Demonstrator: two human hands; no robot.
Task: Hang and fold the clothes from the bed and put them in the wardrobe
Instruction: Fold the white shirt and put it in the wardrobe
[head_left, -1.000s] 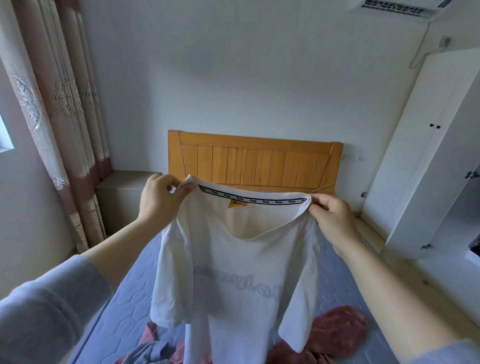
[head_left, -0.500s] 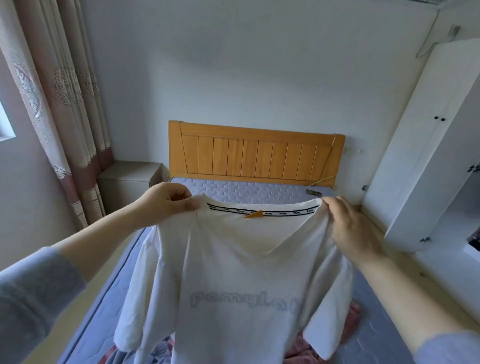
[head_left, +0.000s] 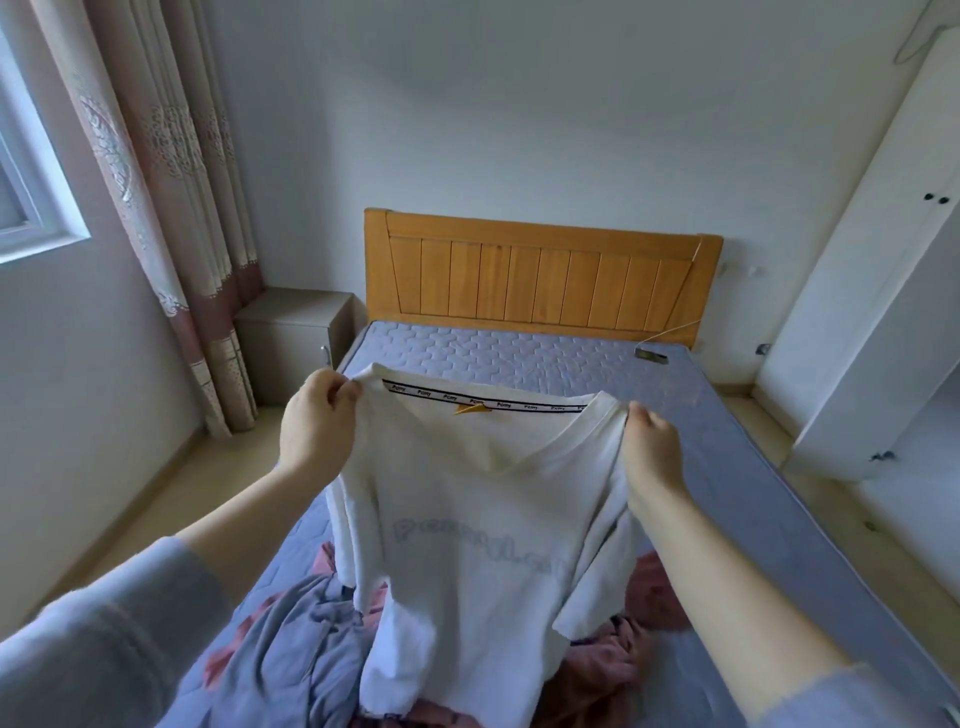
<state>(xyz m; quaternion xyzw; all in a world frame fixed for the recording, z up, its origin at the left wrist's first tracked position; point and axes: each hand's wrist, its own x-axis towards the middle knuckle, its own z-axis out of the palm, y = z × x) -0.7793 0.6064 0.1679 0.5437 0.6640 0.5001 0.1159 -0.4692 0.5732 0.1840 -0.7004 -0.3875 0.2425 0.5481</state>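
Note:
A white V-neck T-shirt (head_left: 467, 561) with faint grey lettering hangs spread in front of me over the bed (head_left: 519, 358). My left hand (head_left: 317, 421) pinches its left shoulder at the collar. My right hand (head_left: 652, 449) grips the right shoulder. The shirt's lower part drapes onto a heap of clothes: a blue-grey garment (head_left: 291, 654) on the left and pink-red garments (head_left: 649, 587) on the right. The white wardrobe (head_left: 883, 291) stands at the right, one door swung open.
A wooden headboard (head_left: 540, 275) backs the blue quilted mattress. A small dark object with a cord (head_left: 650, 355) lies near the headboard's right end. A grey nightstand (head_left: 296, 338) and patterned curtains (head_left: 171, 208) stand at the left. Light floor runs along both sides of the bed.
Both hands have lowered the shirt from headboard height down toward the mattress, and its hem now rests on the clothes heap. The view has tilted downward.

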